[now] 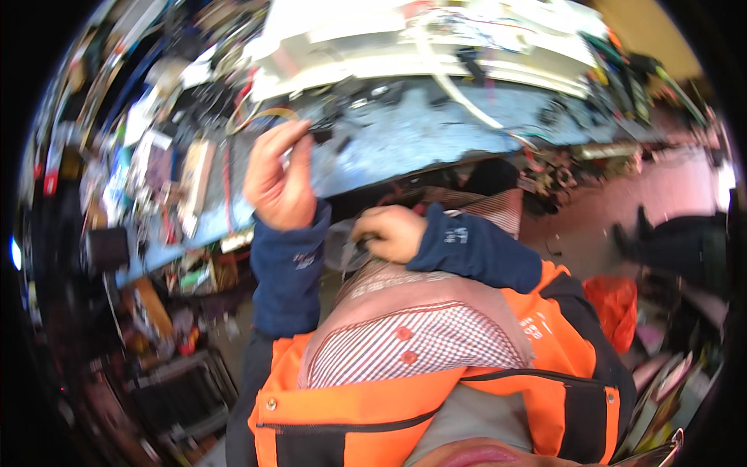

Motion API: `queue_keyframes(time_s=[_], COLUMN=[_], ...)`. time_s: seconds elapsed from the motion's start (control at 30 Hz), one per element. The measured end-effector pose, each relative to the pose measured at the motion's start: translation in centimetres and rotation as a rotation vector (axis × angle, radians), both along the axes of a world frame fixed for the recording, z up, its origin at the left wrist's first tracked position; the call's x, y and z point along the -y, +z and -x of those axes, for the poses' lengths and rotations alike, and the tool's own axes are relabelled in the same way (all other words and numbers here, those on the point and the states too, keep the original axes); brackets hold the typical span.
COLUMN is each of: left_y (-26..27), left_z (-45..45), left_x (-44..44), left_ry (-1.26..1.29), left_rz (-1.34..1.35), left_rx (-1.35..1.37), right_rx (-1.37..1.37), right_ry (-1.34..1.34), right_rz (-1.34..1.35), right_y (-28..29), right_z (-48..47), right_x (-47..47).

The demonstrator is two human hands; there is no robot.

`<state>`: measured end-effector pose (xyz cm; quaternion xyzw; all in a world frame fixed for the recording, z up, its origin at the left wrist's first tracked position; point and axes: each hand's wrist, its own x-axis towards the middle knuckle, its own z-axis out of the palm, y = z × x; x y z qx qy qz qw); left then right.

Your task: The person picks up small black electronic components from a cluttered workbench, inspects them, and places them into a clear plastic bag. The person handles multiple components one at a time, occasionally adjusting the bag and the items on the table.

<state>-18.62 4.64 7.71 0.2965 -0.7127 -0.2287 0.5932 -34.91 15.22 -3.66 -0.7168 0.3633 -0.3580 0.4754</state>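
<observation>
My left hand [281, 178] is raised over the near edge of a blue work surface [391, 140]. Its thumb and forefinger tips are close together beside a small dark piece [321, 135]; blur hides whether they grip it. Lower and to the right, in front of the apron [420, 292], my right hand [392, 233] has its fingers curled at a clear plastic bag or cup [343, 245]. Something dark shows at those fingertips. Behind the left hand, a thin yellowish loop of cable or band [268, 115] lies on the surface.
A large white housing [350, 52] with wires stands at the back; a white cable [452, 87] runs from it. Small parts and boxes crowd the left, hand tools [630, 82] the right. A red plastic bag [610, 309] and a dark-clothed person [683, 248] are at right.
</observation>
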Motion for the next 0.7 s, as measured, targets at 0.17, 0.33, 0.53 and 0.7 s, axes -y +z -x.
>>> queue_keyframes(time_s=[0.17, 0.33, 0.53, 0.7], left_y=[3.5, 0.9, 1.2, 2.2], left_z=[7.7, 19.7, 19.9, 8.5], left_x=[-1.4, -0.3, -0.3, 2.4], left_ry=[-0.34, -0.559, -0.434, -0.031], left_rz=[-0.224, -0.233, -0.074, -0.154], left_rx=[0.192, 0.209, 0.289, 0.203], right_rx=[-0.115, 0.154, 0.124, -0.053], right_ry=[0.021, -0.416, -0.338, 0.006], right_rz=[-0.042, 0.451, 0.479, 0.022], right_y=[-0.5, -3.9, -4.1, -1.0], right_z=[-1.0, -2.3, -0.7, 1.0], right_x=[0.1, -1.0, -0.1, 0.0])
